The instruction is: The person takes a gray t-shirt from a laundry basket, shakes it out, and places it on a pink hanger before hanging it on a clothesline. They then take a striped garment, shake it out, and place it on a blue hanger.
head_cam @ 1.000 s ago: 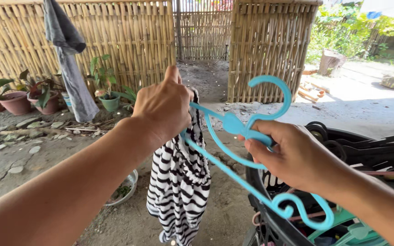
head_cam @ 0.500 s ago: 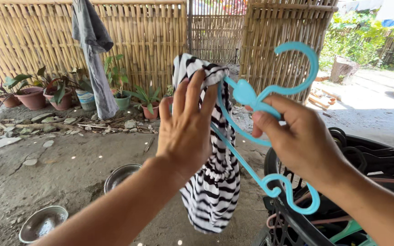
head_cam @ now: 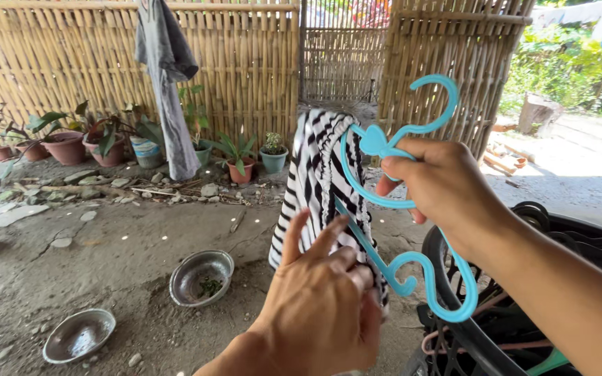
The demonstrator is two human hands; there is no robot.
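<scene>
1. Right hand [head_cam: 447, 188]: closed around the light-blue plastic hanger [head_cam: 402, 202] just under its hook, fingers curled over the top bar, thumb side toward the small heart-shaped boss.
2. Left hand [head_cam: 325, 306]: fingers spread and partly bent, pressing on the lower part of the black-and-white striped garment [head_cam: 315, 181]; pinching or merely pressing, cannot tell.
3. Garment: draped over the hanger's left shoulder end, hanging straight down, just left of the right hand and above the left.
4. Hanger's long axis: tilted, hook up and to the right, lower curled end down by the black plastic laundry basket [head_cam: 524, 299].
5. Nearer to the cloth: left hand, touching it; right hand touching hanger only, as far as visible.
6. Materials: hanger smooth, thin, rigid, with scrolled ends; garment soft, limp, finely striped.
7. Around: bamboo fence [head_cam: 57, 76], grey cloth [head_cam: 165, 76] hung on it, potted plants [head_cam: 99, 139], two metal bowls [head_cam: 201, 277] on dirt ground.
</scene>
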